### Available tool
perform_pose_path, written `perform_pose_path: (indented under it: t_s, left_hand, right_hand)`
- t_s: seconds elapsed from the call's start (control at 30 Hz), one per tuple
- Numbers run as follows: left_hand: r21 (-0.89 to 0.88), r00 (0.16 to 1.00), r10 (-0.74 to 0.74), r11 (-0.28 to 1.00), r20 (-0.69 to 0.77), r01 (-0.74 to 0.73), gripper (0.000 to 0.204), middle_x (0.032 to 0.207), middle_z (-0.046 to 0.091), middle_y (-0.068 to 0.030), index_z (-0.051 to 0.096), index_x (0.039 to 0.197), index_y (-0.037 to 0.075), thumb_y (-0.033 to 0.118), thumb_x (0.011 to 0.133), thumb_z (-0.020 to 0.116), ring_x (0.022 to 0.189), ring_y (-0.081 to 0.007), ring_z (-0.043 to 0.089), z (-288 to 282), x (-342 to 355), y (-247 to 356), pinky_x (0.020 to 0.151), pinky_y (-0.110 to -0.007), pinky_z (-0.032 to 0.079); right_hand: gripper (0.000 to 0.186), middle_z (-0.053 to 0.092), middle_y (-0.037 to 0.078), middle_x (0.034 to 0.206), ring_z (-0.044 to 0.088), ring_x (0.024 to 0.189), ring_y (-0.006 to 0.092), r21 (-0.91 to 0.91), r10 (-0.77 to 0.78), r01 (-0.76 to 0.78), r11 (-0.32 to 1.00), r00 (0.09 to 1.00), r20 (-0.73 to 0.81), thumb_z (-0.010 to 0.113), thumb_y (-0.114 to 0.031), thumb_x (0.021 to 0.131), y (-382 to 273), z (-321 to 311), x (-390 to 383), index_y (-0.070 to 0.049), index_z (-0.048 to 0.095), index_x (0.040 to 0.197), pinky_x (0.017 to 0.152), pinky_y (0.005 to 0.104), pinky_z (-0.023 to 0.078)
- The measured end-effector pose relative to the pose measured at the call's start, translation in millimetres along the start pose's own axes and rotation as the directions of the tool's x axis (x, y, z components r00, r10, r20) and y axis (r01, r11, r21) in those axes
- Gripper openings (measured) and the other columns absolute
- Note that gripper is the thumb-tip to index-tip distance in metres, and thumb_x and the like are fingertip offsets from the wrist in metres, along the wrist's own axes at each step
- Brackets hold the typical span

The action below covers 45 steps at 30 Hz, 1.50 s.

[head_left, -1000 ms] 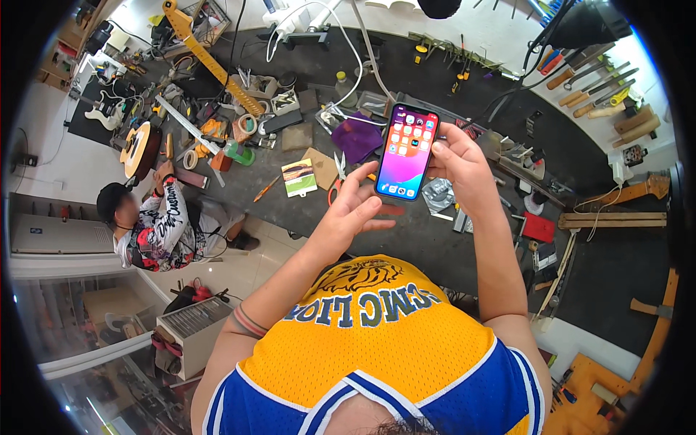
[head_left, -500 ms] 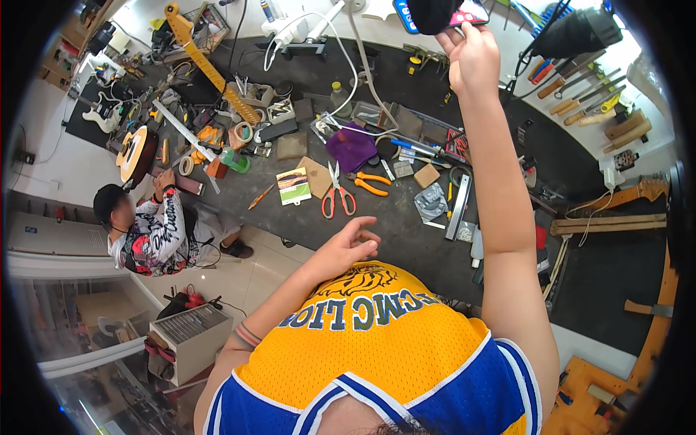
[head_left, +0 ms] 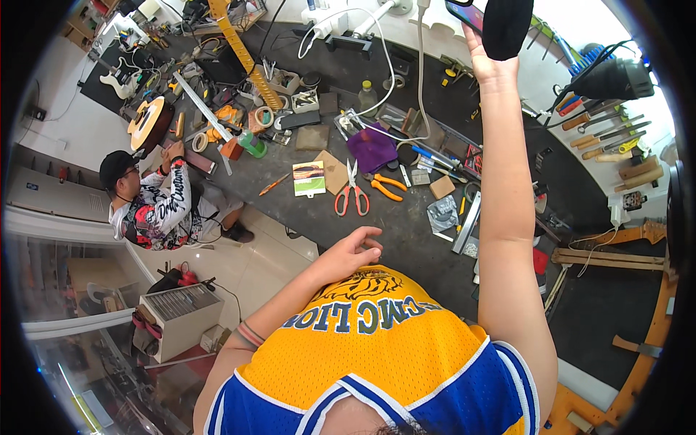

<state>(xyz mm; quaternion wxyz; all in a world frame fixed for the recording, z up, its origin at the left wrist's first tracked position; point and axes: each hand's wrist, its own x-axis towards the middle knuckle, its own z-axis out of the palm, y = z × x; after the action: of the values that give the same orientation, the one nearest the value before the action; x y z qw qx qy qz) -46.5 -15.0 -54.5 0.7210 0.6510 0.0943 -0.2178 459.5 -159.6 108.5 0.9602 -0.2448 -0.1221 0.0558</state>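
Observation:
Stretched far up to the top edge, my right hand [head_left: 495, 65] holds a smartphone [head_left: 469, 16] by its near side, fingers reaching under it. A dark rounded shape [head_left: 507, 29] covers part of the phone and fingers. My left hand [head_left: 355, 251] hovers in front of my chest, fingers loosely bent and apart, with nothing in it. Beyond it on the dark workbench lie red-handled scissors [head_left: 351, 192], orange-handled pliers [head_left: 386, 187] and a small green and white packet [head_left: 309, 178]. A purple cloth [head_left: 373, 148] rests farther back.
A co-worker [head_left: 159, 199] sits at the left by an acoustic guitar body [head_left: 150, 125]. A guitar neck [head_left: 246, 54] stands upright behind. Files and chisels [head_left: 612, 134] hang at the right wall. A white cable [head_left: 388, 65] droops over the bench's back; a metal bar [head_left: 467, 225] lies at right.
My right hand has turned and shifted right with the phone, now showing more of the wrist's inner side. The bench has slid right in view; my left hand has barely moved.

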Motion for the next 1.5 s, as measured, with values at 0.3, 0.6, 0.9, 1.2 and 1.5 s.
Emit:
perform_pose_path:
  t_s: [0.3,0.6,0.9,1.2,1.5]
  left_hand:
    - [0.079,0.960,0.258,0.965,-0.105,-0.251,0.045,0.124,0.070,-0.0098,0.052,0.151,0.002,0.018,0.111,0.064,0.116,-0.0179,0.070,-20.0,0.1,35.1,0.099,-0.033,0.057]
    - [0.455,0.298,0.910,0.404,-0.287,-0.794,0.025,0.112,0.073,-0.0087,0.062,0.133,-0.001,0.005,0.109,0.061,0.105,-0.0179,0.070,-60.6,-21.7,270.5,0.095,-0.035,0.058]
    - [0.613,0.073,0.972,0.198,-0.223,-0.765,0.045,0.123,0.059,-0.0060,0.052,0.146,0.003,0.008,0.104,0.068,0.111,-0.0141,0.056,-38.2,-13.3,364.2,0.092,-0.031,0.050]
    - [0.550,-0.010,0.969,0.130,-0.245,-0.825,0.043,0.117,0.064,-0.0073,0.055,0.142,0.001,0.009,0.103,0.071,0.104,-0.0155,0.061,-22.2,8.2,394.7,0.092,-0.032,0.051]
    - [0.730,0.041,0.984,0.158,-0.175,-0.664,0.049,0.110,0.072,-0.0124,0.058,0.142,-0.002,0.022,0.102,0.073,0.100,-0.0208,0.068,-28.6,-2.5,410.2,0.089,-0.037,0.055]
  right_hand:
    - [0.030,0.061,0.015,0.130,0.064,0.130,0.0415,-0.190,-0.047,0.072,0.979,0.990,0.132,0.067,-0.009,0.104,-5.9,12.9,-12.0,-0.002,0.063,0.133,0.113,0.0683,0.056]
    - [0.036,0.061,0.017,0.130,0.066,0.120,0.0366,-0.354,-0.032,0.072,0.932,0.993,0.117,0.068,0.005,0.098,47.7,-20.4,46.1,0.002,0.060,0.133,0.109,0.0556,0.061]
    - [0.044,0.062,0.018,0.134,0.067,0.120,0.0362,-0.605,-0.017,0.064,0.794,0.996,0.083,0.075,-0.006,0.097,55.4,-26.2,64.8,0.003,0.058,0.137,0.106,0.0471,0.063]
    - [0.056,0.061,0.020,0.139,0.066,0.123,0.0379,-0.811,-0.059,0.120,0.572,0.993,0.105,0.079,-0.013,0.095,25.9,8.6,30.0,0.003,0.055,0.143,0.106,0.0479,0.061]
    - [0.068,0.060,0.021,0.143,0.064,0.126,0.0396,-0.977,0.095,0.006,0.215,0.995,0.027,0.084,-0.021,0.093,-12.0,13.6,-2.1,0.002,0.052,0.148,0.106,0.0488,0.059]
